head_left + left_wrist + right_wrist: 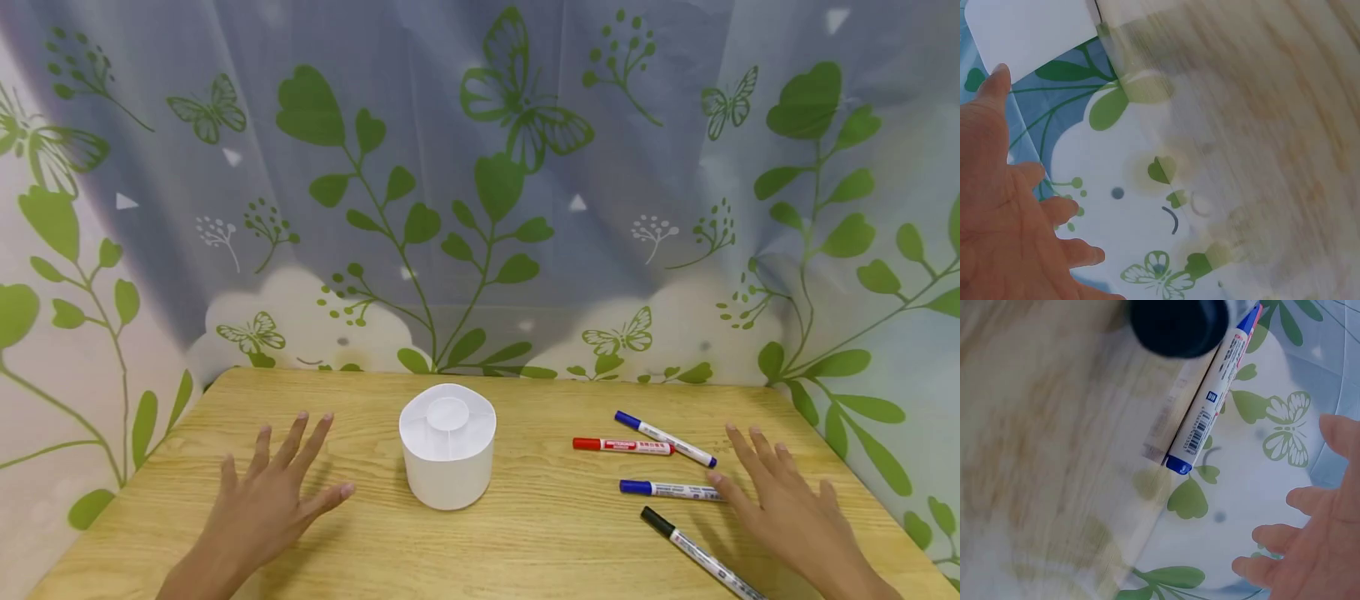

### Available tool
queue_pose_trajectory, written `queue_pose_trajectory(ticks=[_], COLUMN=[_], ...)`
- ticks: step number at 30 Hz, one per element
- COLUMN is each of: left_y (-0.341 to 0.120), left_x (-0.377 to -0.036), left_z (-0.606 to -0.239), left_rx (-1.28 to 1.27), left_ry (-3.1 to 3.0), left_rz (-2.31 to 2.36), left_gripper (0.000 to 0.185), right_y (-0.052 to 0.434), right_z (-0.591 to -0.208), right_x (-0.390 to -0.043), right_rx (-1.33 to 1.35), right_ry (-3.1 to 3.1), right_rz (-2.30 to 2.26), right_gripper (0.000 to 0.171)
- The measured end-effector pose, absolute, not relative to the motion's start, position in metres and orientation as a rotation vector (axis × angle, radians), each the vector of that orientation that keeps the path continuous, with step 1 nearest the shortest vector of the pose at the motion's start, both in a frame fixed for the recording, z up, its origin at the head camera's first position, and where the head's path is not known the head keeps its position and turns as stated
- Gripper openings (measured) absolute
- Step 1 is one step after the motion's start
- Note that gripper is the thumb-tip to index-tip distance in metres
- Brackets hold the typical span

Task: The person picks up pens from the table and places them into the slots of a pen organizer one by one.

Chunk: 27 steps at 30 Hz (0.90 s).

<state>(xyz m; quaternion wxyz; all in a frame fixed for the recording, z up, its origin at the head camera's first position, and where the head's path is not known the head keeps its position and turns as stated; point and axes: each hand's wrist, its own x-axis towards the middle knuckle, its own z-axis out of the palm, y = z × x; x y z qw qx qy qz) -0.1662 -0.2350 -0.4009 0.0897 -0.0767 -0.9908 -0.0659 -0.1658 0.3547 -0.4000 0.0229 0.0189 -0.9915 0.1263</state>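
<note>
My left hand is spread over the left of the table, palm down, holding nothing. To its right stands a white round pen holder, its top divided into compartments around a central ring. My right hand, fingers also straight and apart, is just right of several markers and grips none. A red marker touches or nearly touches a blue-capped one. Nearer lie a second blue-capped marker, partly hidden by the right thumb, and a black-capped marker cut by the frame's bottom edge.
A wooden table bears everything. Behind it and at both sides hangs a curtain printed with green leaves and butterflies. A dark round end blurs the top of the right wrist view.
</note>
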Motion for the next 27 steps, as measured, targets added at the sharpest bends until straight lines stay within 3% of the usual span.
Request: queue_pose_trajectory(ticks=[27], left_y=[-0.207], left_x=[-0.181], left_z=[-0.394], left_rx=[-0.343], left_ry=[-2.976], left_rz=[-1.103], left_gripper=[0.120], right_y=[0.339], right_z=[-0.390], right_x=[-0.153], right_rx=[0.020], right_ry=[-3.269], right_rz=[0.602], right_gripper=[0.092])
